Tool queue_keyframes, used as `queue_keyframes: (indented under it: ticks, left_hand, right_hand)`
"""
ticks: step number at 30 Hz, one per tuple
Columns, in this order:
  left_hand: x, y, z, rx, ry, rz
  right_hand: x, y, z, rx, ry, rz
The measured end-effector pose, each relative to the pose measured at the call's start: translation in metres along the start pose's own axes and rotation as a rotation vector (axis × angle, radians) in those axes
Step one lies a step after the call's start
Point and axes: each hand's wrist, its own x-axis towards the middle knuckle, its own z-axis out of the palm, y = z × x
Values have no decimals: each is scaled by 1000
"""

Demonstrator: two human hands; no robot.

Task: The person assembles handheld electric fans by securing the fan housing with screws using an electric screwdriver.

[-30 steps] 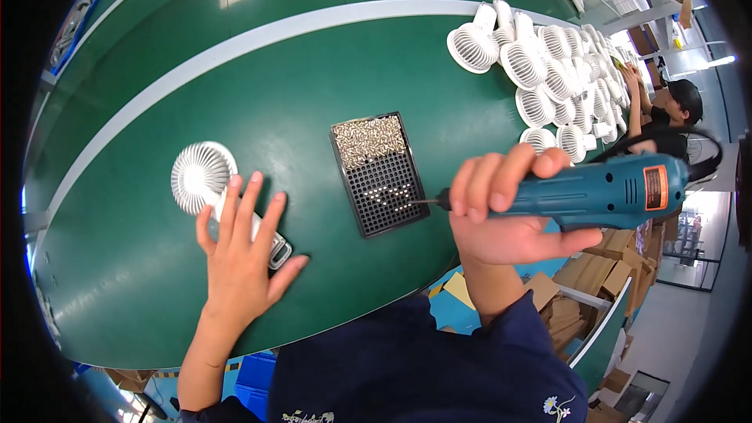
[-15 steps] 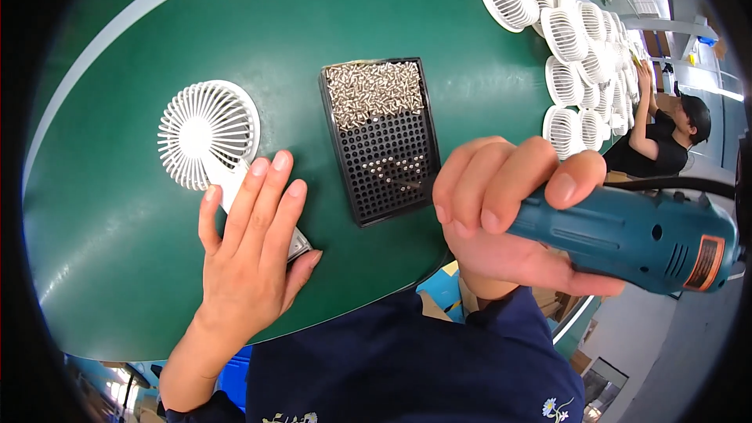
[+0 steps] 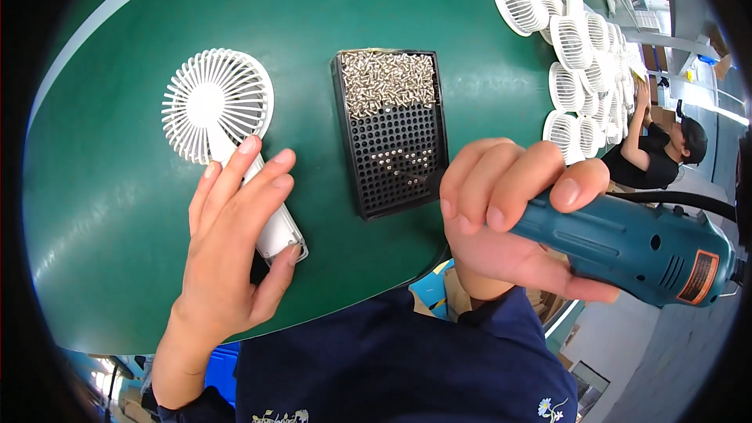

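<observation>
A white handheld fan (image 3: 205,103) lies on the green table at the left, its round grille away from me. My left hand (image 3: 235,219) rests over its handle (image 3: 280,233), fingers stretched across it and the thumb touching the near end. My right hand (image 3: 517,204) is closed round a teal electric screwdriver (image 3: 627,243), its body pointing right and its tip end toward the tray. The bit is mostly hidden and too dark to make out. Between my hands stands a black screw tray (image 3: 366,180); small silver screws (image 3: 389,82) heap at its far end, and several sit in its holes.
Many white fans (image 3: 576,86) are piled along the table's right side. Beyond them a person in black (image 3: 654,149) reaches toward the pile. A dark cable (image 3: 681,197) runs behind the screwdriver. The green table (image 3: 313,0) has a curved edge near my body.
The fan has shifted slightly away from me on the table. My left hand has resettled along its handle, the thumb now on the near end. The right hand still holds the screwdriver beside the tray.
</observation>
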Motion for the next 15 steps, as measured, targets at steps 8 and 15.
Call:
queue_keyframes:
  ticks: [8,15]
  left_hand:
    - [1,-3,-1,62,-7,47]
    - [2,-4,2,146,20,82]
  right_hand:
    - [1,1,-2,36,-22,4]
    - [3,4,-12,97,12,23]
